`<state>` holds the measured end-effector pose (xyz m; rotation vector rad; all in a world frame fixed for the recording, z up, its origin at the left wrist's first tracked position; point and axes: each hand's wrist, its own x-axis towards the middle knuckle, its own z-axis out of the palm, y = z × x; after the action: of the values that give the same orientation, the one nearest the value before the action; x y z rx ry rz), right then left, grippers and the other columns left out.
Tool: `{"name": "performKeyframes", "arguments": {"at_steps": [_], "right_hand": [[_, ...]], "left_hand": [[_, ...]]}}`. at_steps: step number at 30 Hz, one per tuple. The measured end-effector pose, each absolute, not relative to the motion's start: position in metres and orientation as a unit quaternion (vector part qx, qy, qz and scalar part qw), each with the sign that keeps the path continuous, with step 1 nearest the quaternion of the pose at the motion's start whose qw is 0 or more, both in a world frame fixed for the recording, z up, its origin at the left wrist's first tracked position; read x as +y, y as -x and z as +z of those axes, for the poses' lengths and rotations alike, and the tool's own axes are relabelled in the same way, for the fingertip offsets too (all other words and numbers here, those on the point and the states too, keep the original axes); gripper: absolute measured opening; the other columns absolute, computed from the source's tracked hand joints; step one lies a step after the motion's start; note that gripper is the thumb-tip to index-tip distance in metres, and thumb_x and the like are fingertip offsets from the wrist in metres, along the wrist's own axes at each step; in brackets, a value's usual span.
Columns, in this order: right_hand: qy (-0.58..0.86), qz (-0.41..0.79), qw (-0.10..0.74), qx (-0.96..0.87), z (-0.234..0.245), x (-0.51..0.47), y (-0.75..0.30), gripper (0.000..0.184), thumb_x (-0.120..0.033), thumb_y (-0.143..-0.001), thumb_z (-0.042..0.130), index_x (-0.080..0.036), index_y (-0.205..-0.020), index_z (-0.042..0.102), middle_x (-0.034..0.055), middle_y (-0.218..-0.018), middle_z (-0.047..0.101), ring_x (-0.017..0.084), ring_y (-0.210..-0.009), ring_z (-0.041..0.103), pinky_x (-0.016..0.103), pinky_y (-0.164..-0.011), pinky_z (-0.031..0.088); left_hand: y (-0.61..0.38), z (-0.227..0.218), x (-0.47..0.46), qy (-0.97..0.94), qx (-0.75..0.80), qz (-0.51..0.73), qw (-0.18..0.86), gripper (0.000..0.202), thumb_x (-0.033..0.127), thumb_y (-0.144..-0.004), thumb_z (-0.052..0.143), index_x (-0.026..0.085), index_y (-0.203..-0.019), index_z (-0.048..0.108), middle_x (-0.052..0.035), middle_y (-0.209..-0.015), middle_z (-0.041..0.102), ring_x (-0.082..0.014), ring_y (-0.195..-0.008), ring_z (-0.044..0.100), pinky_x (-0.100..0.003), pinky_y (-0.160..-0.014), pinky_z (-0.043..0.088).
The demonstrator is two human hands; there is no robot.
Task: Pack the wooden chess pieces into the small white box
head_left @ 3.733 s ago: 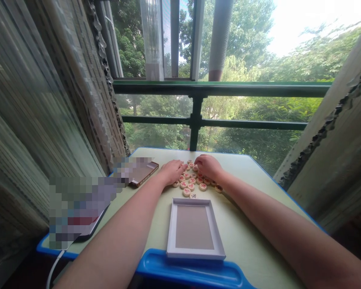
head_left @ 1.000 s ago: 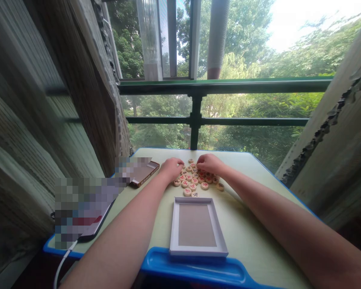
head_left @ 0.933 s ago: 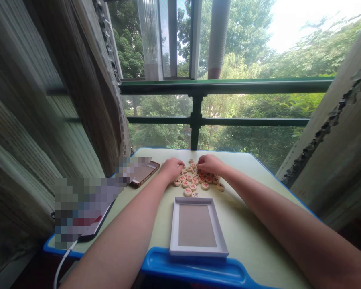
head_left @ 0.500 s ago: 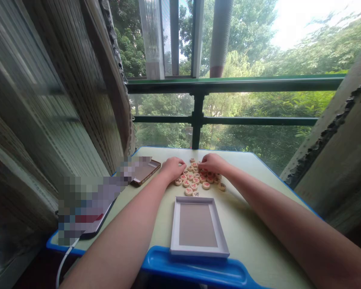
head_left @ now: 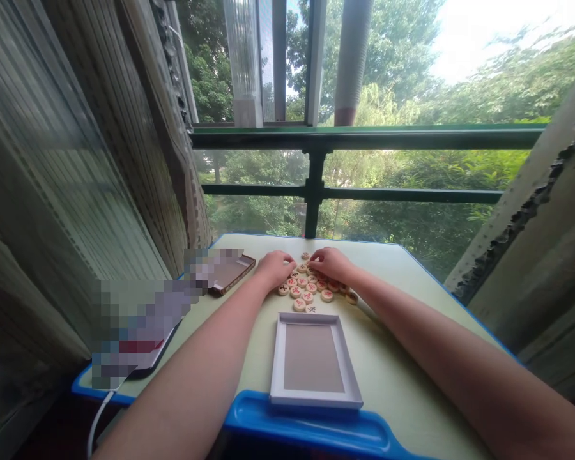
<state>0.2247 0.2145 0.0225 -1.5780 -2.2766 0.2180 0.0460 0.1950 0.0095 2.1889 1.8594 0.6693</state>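
A loose cluster of round wooden xiangqi pieces (head_left: 308, 297), marked with red and black characters, lies toward the far side of the table. My left hand (head_left: 275, 267) rests at the cluster's left edge, its fingers curled with the tips close together beside the pieces. Over the right part of the cluster is my right hand (head_left: 334, 263), thumb and fingers closed in a pinch and partly covering several pieces. What either hand holds, if anything, is too small or hidden to make out. A shallow box half (head_left: 276, 358) with a grey-brown bottom sits in front of the pieces.
Another box half (head_left: 237, 281) with a brown patterned side lies left of my left hand. A pixelated flat device with a white cable (head_left: 96, 409) is at the left edge. The pale table (head_left: 402, 345) has a blue rim; a green railing (head_left: 378, 137) and curtains stand beyond.
My right hand has moved slightly left across the pieces, toward my left hand. The left hand stays at about the same place. The view has shifted a little.
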Motion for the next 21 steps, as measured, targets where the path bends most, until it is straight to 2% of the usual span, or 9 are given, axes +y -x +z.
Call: {"name": "performKeyframes", "arguments": {"at_steps": [4, 10, 12, 16, 18, 21], "right_hand": [[0.568, 0.111, 0.182, -0.795, 0.0218, 0.2143, -0.226, 0.026, -0.041, -0.076, 0.057, -0.018, -0.079, 0.071, 0.0045, -0.069, 0.067, 0.013, -0.057, 0.056, 0.022, -0.056, 0.038], [0.537, 0.073, 0.228, -0.809, 0.0204, 0.2157, -0.2259, 0.022, -0.027, -0.077, 0.056, -0.021, -0.091, 0.072, 0.0067, -0.097, 0.064, 0.014, -0.075, 0.058, 0.021, -0.071, 0.041], [0.541, 0.084, 0.212, -0.809, 0.0201, 0.2152, -0.2243, 0.021, -0.026, -0.077, 0.056, -0.021, -0.088, 0.073, 0.0066, -0.097, 0.064, 0.012, -0.07, 0.057, 0.02, -0.068, 0.041], [0.566, 0.087, 0.209, -0.793, 0.02, 0.2132, -0.2223, 0.022, -0.034, -0.077, 0.058, -0.017, -0.081, 0.072, 0.0076, -0.091, 0.064, 0.013, -0.067, 0.056, 0.021, -0.063, 0.04], [0.569, 0.077, 0.224, -0.788, 0.0207, 0.2127, -0.223, 0.025, -0.035, -0.078, 0.056, -0.017, -0.083, 0.071, 0.0083, -0.092, 0.062, 0.014, -0.072, 0.057, 0.022, -0.067, 0.041], [0.548, 0.06, 0.25, -0.796, 0.0222, 0.2132, -0.225, 0.024, -0.029, -0.078, 0.054, -0.02, -0.093, 0.071, 0.0082, -0.097, 0.059, 0.017, -0.086, 0.056, 0.023, -0.079, 0.04]], "left_hand": [[-0.0454, 0.0093, 0.1955, -0.735, 0.63, 0.227, 0.108, 0.026, 0.027, -0.075, 0.05, 0.023, -0.09, 0.071, -0.0024, -0.104, 0.068, -0.0181, -0.099, 0.059, -0.024, -0.09, 0.042], [-0.0443, 0.0064, 0.1981, -0.736, 0.624, 0.24, 0.107, 0.027, 0.022, -0.073, 0.048, 0.024, -0.088, 0.071, -0.0021, -0.103, 0.068, -0.0178, -0.098, 0.059, -0.025, -0.089, 0.043], [-0.044, 0.0055, 0.1986, -0.734, 0.625, 0.241, 0.114, 0.027, 0.022, -0.073, 0.049, 0.024, -0.088, 0.071, -0.002, -0.102, 0.069, -0.0177, -0.097, 0.06, -0.025, -0.089, 0.043], [-0.0431, 0.0052, 0.198, -0.725, 0.632, 0.241, 0.126, 0.027, 0.023, -0.074, 0.05, 0.023, -0.09, 0.071, -0.0019, -0.099, 0.069, -0.0167, -0.094, 0.061, -0.024, -0.087, 0.044], [-0.043, 0.0056, 0.1974, -0.725, 0.633, 0.241, 0.128, 0.027, 0.022, -0.073, 0.05, 0.023, -0.09, 0.071, -0.0019, -0.098, 0.069, -0.0164, -0.093, 0.061, -0.024, -0.086, 0.044], [-0.0435, 0.0065, 0.1967, -0.728, 0.63, 0.24, 0.126, 0.027, 0.022, -0.073, 0.05, 0.024, -0.089, 0.071, -0.002, -0.098, 0.069, -0.0164, -0.093, 0.061, -0.023, -0.086, 0.044]]}}
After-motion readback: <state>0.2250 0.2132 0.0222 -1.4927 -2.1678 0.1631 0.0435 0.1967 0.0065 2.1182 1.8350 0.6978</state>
